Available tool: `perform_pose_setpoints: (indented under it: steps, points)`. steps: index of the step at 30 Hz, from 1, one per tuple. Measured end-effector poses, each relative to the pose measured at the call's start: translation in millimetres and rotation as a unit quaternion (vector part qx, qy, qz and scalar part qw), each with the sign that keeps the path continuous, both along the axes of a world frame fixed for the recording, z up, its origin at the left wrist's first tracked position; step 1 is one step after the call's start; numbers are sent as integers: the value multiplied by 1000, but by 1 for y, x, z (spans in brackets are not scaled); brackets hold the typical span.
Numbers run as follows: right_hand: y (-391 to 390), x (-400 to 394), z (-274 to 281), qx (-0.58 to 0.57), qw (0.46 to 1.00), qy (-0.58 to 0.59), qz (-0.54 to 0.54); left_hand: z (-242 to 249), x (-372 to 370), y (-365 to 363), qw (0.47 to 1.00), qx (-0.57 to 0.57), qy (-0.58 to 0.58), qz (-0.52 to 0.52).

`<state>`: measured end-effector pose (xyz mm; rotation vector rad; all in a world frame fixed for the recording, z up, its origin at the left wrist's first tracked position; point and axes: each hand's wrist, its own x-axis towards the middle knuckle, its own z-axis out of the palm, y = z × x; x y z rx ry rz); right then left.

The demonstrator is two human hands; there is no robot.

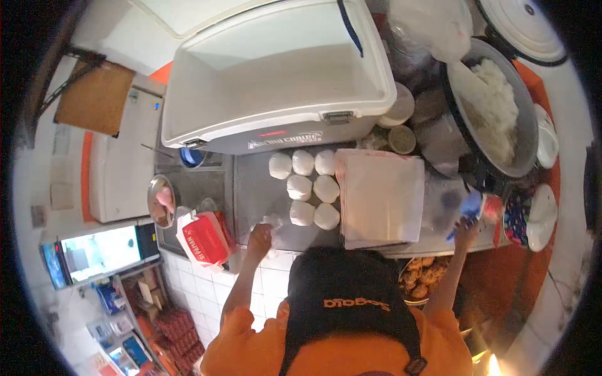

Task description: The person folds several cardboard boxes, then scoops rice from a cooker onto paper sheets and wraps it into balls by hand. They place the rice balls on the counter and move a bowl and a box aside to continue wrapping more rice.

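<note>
At the near edge of the metal counter (pixel 257 182), my left hand (pixel 262 234) has its fingers closed on a thin, clear piece of plastic (pixel 273 222). Over the counter's right end, my right hand (pixel 465 232) grips a blue object (pixel 470 205); blur hides its exact kind. Several round white bundles (pixel 300 187) sit in rows left of centre. Beside them lies a stack of wrapping paper sheets (pixel 384 197). Beyond my right hand stands a large pot of white rice (pixel 495 106).
An open white cooler box (pixel 276 113) spans the counter's back. A red and white carton (pixel 205 238) and a metal bowl (pixel 162 200) are on the left. Fried food fills a pan (pixel 421 279) below the counter edge. A flame (pixel 494 363) burns lower right.
</note>
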<state>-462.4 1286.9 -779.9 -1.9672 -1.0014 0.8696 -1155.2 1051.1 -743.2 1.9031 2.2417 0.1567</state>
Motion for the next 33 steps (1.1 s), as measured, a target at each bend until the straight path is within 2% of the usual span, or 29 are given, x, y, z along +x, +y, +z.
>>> perform_pose_setpoints:
  steps: [1, 2, 3, 5, 6, 8, 9, 11, 13, 15, 16, 18, 20, 21, 23, 25, 27, 29, 31, 33]
  points:
    - [-13, 33, -30, 91, 993, 71, -12, -17, -10, -4, 997, 7, -74, 34]
    - [-23, 15, 22, 76, 996, 40, -11, 5, -3, 19, 973, 70, -173, 134]
    - [-27, 29, 35, 41, 998, -56, 4, 35, 7, 49, 955, 95, -239, 149]
    - [-32, 27, 78, 45, 993, 16, -112, 92, 34, 106, 903, 136, -370, 170]
    - [-33, 23, 101, 75, 990, -2, -123, 107, 56, 132, 881, 115, -432, 154]
    - [-20, 15, 142, 139, 980, -37, -141, 146, 124, 196, 892, 99, -441, 21]
    - [-14, 18, 155, 180, 966, -95, -159, 161, 163, 231, 913, 103, -381, -99]
    - [1, 23, 181, 260, 931, -184, -178, 146, 228, 285, 947, 196, -202, -155]
    - [21, 17, 220, 330, 902, -223, -167, 111, 271, 341, 943, 239, -185, -141]
    - [32, 39, 246, 381, 891, -214, -127, 29, 266, 370, 979, 72, -71, -176]
    - [37, 68, 250, 400, 889, -197, -102, -4, 267, 383, 981, -9, -13, -192]
    - [50, 93, 267, 406, 882, -228, -74, -24, 259, 389, 970, -35, 5, -242]
    - [87, 64, 325, 353, 856, -378, 17, -11, 255, 387, 971, -12, -24, -236]
    - [117, 23, 370, 306, 819, -473, 109, 18, 261, 383, 978, 22, -67, -197]
    - [160, -5, 400, 213, 877, -377, 208, 101, 269, 377, 980, -70, -105, -157]
    - [205, -8, 405, 178, 821, -405, 362, 167, 272, 371, 974, -114, -118, -156]
    - [241, -45, 396, 126, 815, -412, 387, 217, 285, 375, 941, -46, -251, -220]
    - [274, -79, 377, 40, 797, -447, 405, 247, 310, 381, 923, -1, -338, -183]
    - [294, -95, 342, 45, 663, -591, 457, 244, 330, 391, 903, 49, -392, -167]
    - [298, -118, 320, 56, 693, -574, 432, 225, 342, 401, 888, 97, -415, -173]
